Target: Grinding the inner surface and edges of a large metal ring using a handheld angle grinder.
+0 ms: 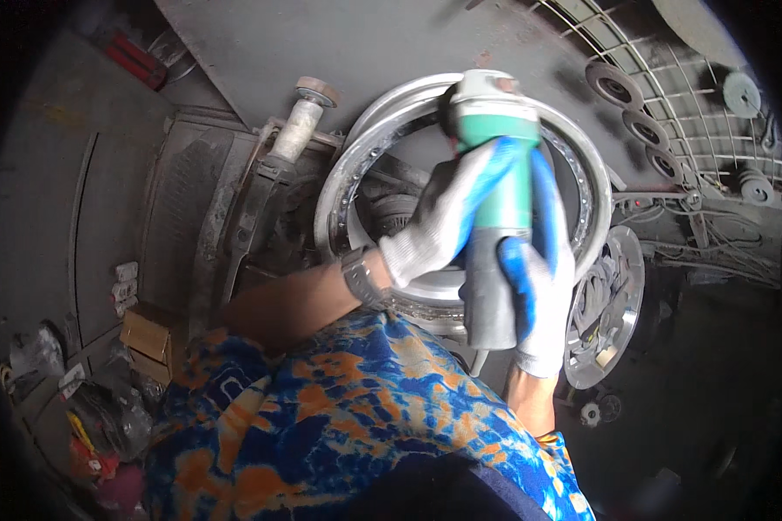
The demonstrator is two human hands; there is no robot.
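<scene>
Both of my hands wear white gloves with blue palms and are closed on a green and grey angle grinder (pixel 504 208). My left hand (pixel 439 213), with a dark watch above its cuff, grips the green body near the head. Farther back, my right hand (pixel 547 291) wraps around the grey rear housing. A cord leaves the grinder's lower end. The tool sits over a round metal wheel rim (pixel 598 187) with small holes around its inner edge. The grinder head lies over the rim's far side; its disc is hidden, so contact cannot be made out.
Left of the rim stands a dusty machine arm with a pale cylinder (pixel 300 130). Grinding discs (pixel 614 85) hang on a wire rack (pixel 660 78) at upper right. Another round metal rim (pixel 636 286) holds loose items at right. A cardboard box (pixel 148 343) sits at lower left.
</scene>
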